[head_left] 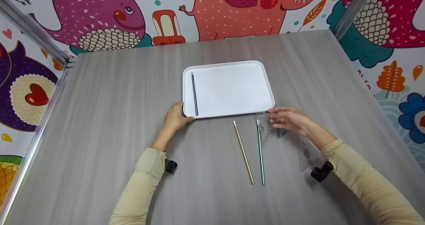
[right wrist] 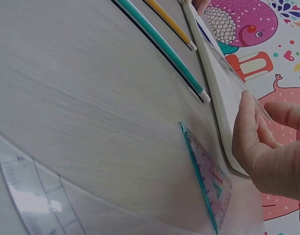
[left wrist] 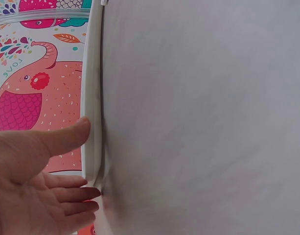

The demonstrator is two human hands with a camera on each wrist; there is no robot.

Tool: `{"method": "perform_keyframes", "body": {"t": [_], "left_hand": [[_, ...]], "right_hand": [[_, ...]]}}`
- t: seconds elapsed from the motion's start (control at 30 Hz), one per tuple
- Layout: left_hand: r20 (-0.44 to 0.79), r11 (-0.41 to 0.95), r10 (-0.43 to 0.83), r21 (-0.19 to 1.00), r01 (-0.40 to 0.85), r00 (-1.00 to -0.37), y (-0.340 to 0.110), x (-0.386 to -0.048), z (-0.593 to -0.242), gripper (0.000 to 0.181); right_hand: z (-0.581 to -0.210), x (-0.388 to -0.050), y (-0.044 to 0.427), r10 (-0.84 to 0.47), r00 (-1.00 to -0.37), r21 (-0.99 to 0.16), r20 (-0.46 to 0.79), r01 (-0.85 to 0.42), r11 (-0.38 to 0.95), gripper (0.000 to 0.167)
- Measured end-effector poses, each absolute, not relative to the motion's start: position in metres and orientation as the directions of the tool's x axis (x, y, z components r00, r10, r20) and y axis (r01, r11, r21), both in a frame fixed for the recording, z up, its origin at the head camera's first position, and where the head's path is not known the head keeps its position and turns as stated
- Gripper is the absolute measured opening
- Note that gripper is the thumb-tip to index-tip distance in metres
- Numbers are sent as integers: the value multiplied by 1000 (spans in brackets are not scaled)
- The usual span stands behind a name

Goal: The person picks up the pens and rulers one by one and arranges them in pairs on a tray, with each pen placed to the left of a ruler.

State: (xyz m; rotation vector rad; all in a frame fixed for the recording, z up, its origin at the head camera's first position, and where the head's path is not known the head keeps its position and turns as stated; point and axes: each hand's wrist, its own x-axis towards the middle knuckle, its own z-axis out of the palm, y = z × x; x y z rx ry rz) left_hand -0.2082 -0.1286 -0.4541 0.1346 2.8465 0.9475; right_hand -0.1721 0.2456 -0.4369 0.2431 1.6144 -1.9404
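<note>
A white tray lies on the table with a dark pencil along its left side. At the tray's near left corner, my left hand touches the rim, thumb on the near edge and fingers extended by the side. My right hand pinches a clear plastic set square by the near right corner; most of its outline is faint. Below it lie a gold pencil and a teal pencil. Under the right hand is a small teal-edged set square.
A clear plastic drawing piece lies by the right wrist, partly hidden by the sleeve; the right wrist view shows its printed lines. The grey table meets walls with cartoon animals at the back and sides.
</note>
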Motion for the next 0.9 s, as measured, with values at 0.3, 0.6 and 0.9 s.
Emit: {"method": "perform_keyframes", "body": {"t": [0.3, 0.6, 0.9], "left_hand": [[-116, 798, 122, 602, 28, -986, -129, -209, -454, 62], [-136, 791, 113, 612, 6, -984, -129, -210, -456, 65], [-139, 796, 115, 605, 8, -984, -129, -210, -456, 65]], "right_hand": [[-438, -172, 243, -310, -808, -815, -501, 561, -144, 20], [-443, -161, 226, -350, -789, -798, -505, 581, -159, 21], [-439, -158, 216, -353, -790, -815, -502, 568, -113, 19]]}}
